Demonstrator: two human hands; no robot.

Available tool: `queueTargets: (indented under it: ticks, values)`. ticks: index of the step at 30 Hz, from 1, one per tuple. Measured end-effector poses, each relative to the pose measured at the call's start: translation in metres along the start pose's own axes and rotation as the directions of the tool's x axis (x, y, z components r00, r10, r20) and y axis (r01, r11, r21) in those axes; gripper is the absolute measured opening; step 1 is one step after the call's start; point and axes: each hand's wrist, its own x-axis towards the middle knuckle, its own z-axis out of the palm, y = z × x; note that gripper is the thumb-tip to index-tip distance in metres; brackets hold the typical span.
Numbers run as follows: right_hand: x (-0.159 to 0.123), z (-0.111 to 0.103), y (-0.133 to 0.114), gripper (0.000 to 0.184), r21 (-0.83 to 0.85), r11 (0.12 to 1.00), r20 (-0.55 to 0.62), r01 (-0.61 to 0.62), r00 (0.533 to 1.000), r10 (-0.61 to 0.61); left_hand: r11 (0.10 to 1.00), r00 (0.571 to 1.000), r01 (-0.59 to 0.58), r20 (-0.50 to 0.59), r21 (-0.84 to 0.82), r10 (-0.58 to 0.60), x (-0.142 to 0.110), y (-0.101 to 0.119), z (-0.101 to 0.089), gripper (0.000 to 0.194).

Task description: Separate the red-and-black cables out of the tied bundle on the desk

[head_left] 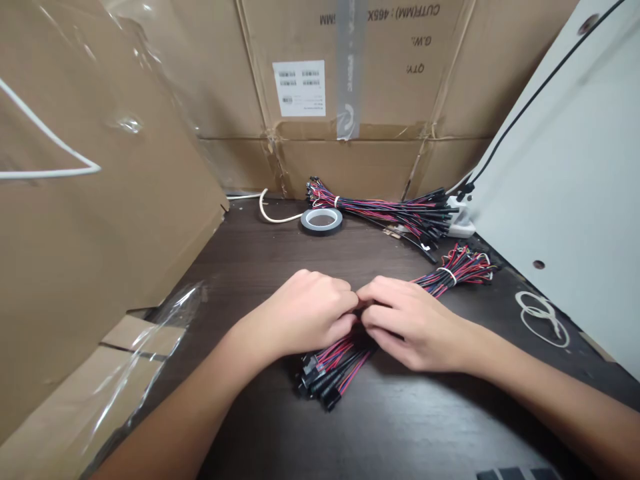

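A bundle of red, blue and black cables [345, 360] lies slantwise on the dark table, its black connectors toward me. A white tie [447, 273] circles its far end, where thin bare-looking wire ends fan out. My left hand [320, 310] is closed at the bundle's middle, fingers curled and pinched. Facing it, my right hand [405, 323] is closed too, its fingertips meeting the left ones over the cables. What the fingertips pinch is hidden between them.
Behind lies a second tied cable bundle [380, 212], next to a roll of black tape [321, 221] and a white power strip [461, 219]. Loose white ties [543, 319] lie at right. Cardboard [100, 200] walls the left and back; a white panel [565, 147] stands right.
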Motion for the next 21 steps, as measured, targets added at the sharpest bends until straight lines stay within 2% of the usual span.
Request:
queueTargets:
  ticks: [3, 6, 11, 14, 18, 20, 21]
  values:
    - [0.0, -0.001, 0.0, 0.01, 0.01, 1.0, 0.088, -0.02, 0.996, 0.019, 0.999, 0.999, 0.041, 0.028, 0.011, -0.041, 0.0, -0.001, -0.002, 0.014]
    - [0.001, -0.002, 0.001, 0.013, -0.024, 0.999, 0.153, -0.029, 0.988, 0.032, 0.998, 0.998, 0.052, 0.045, 0.026, -0.054, 0.0, 0.0, -0.004, 0.013]
    - [0.001, -0.001, -0.002, 0.011, -0.083, 0.996, 0.17, -0.028, 0.985, 0.042, 0.998, 0.998, 0.056, 0.039, 0.02, -0.057, 0.0, 0.0, -0.004, 0.013]
    - [0.0, 0.0, -0.003, 0.007, -0.051, 0.999, 0.078, -0.004, 0.997, 0.008, 0.998, 0.998, 0.058, 0.03, -0.033, -0.057, 0.0, -0.003, -0.002, 0.013]
    - [0.005, -0.002, -0.001, 0.01, 0.065, 0.995, -0.187, 0.071, 0.981, -0.058, 0.996, 0.999, 0.052, 0.001, -0.077, -0.052, -0.001, -0.006, 0.0, 0.011]
    - [0.012, -0.007, -0.006, 0.012, 0.096, 0.994, -0.192, 0.054, 0.981, -0.034, 0.997, 0.999, 0.046, -0.01, -0.061, -0.047, -0.002, -0.006, 0.0, 0.012]
    - [0.015, -0.01, -0.013, 0.014, 0.096, 0.994, -0.146, 0.044, 0.989, -0.029, 0.998, 0.999, 0.044, -0.01, -0.054, -0.044, -0.002, -0.007, 0.0, 0.012]
